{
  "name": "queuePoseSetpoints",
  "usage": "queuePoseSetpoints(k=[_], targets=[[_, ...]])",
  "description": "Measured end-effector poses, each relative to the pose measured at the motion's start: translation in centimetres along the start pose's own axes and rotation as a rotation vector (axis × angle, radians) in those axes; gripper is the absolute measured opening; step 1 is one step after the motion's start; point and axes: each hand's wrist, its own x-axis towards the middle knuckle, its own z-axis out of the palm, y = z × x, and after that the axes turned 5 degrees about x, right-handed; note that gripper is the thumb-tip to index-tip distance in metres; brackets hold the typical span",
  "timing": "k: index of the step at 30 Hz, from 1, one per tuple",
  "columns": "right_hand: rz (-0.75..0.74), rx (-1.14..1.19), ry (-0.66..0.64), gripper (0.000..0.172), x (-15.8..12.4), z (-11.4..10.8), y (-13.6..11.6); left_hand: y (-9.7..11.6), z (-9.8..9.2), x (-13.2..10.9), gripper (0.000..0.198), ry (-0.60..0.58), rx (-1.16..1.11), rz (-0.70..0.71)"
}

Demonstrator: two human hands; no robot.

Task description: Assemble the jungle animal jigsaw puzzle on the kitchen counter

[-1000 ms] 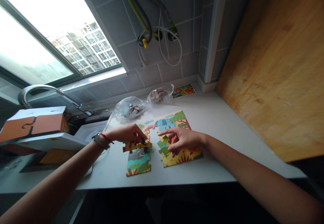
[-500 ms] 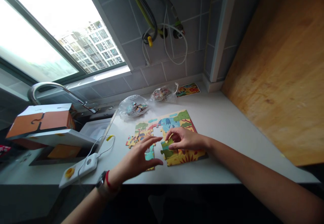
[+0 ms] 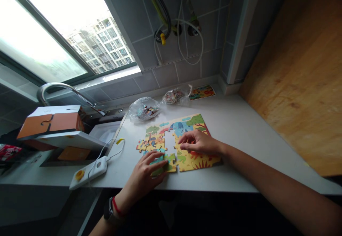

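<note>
A colourful animal jigsaw point(image 3: 184, 126) lies on the white counter, with a gap in its middle where the counter shows. My left hand point(image 3: 146, 168) lies on the lower left part, fingers apart, touching a green and yellow piece point(image 3: 171, 163) at the bottom. A narrow slit separates that piece from the right part. Over the right part is my right hand point(image 3: 199, 142), its thumb and fingertips close together beside the gap; whether something small is between them cannot be made out.
Two clear bags of pieces point(image 3: 145, 110) point(image 3: 175, 96) and a picture card point(image 3: 202, 92) lie behind the jigsaw. At the left are a power strip point(image 3: 89, 172), an orange box point(image 3: 52, 124), the sink and a faucet point(image 3: 72, 89).
The green and yellow piece has moved from the right part to the lower left part. My left hand has come down onto the jigsaw, and my right hand has drawn up off the piece.
</note>
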Motion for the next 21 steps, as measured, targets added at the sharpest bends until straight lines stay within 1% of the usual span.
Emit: queuePoseSetpoints(k=[4,8,12,16,21], targets=[[-0.032,-0.054,0.024,0.036,0.1,-0.2,0.0,-0.3,0.2,-0.7,0.028,-0.010,0.034,0.019],[-0.022,-0.053,0.041,0.039,0.2,-0.2,0.5,0.1,0.8,-0.8,0.027,-0.009,0.051,0.031],[-0.019,-0.032,0.049,0.040,0.2,-0.3,0.7,0.1,1.2,-0.9,0.026,0.045,0.057,0.019],[-0.006,-0.025,0.040,0.040,0.2,-0.4,0.4,-0.1,1.6,-1.3,0.027,0.073,0.066,0.021],[0.005,-0.038,0.028,0.041,0.1,-0.4,0.3,0.0,1.8,-1.5,0.023,0.148,-0.006,0.012]])
